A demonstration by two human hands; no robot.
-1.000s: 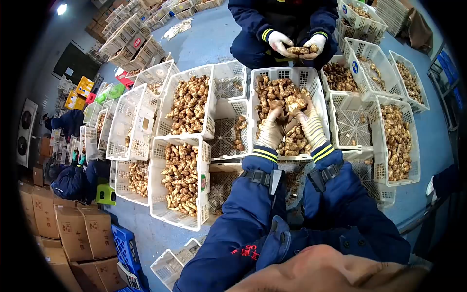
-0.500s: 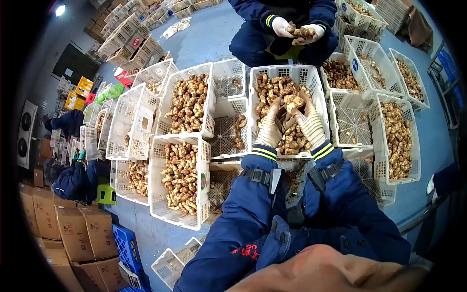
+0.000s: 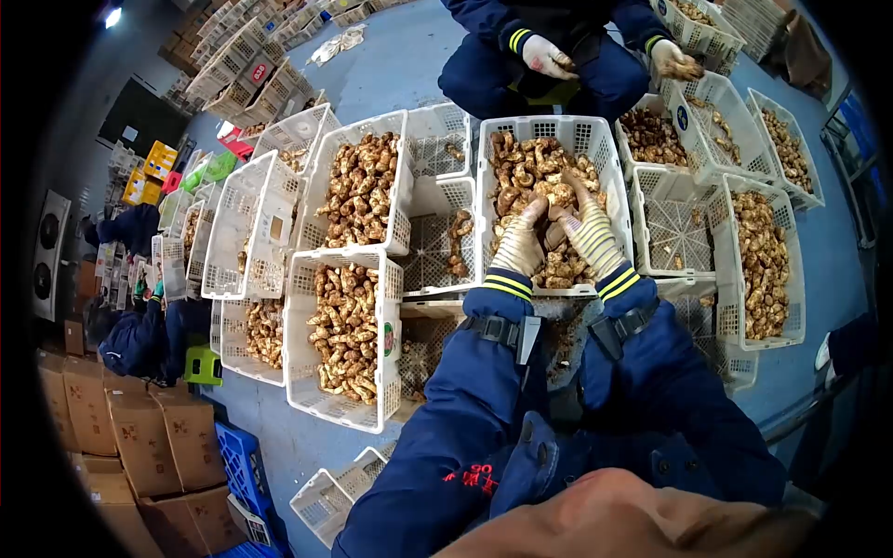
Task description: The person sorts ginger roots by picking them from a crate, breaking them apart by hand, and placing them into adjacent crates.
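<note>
A white plastic crate [image 3: 625, 244] in front of me holds a heap of brown-and-cream mushrooms [image 3: 530, 160]. Both my hands are down in it, wearing pale striped gloves with bare or soiled fingertips. My left hand [image 3: 521, 244] is curled at the heap's near left side; its fingers are partly hidden, and I cannot make out what lies in them. My right hand [image 3: 593, 232] is beside it, thumb and fingers closed about a pale mushroom [image 3: 560, 194]. A dark cuff device [image 3: 527, 339] is strapped on each sleeve.
Mushroom-filled crates stand left [image 3: 299, 353] and right [image 3: 735, 307]. A nearly bare crate [image 3: 433, 251] adjoins mine. Across from me a co-worker's gloved hands [image 3: 544, 56] are apart, one holding mushrooms. Cardboard boxes [image 3: 139, 437] and another worker [image 3: 139, 339] are at left.
My hands stay in the crate, shifting slightly among the mushrooms. The co-worker's hands, together before, have parted; one has moved right with mushrooms in it.
</note>
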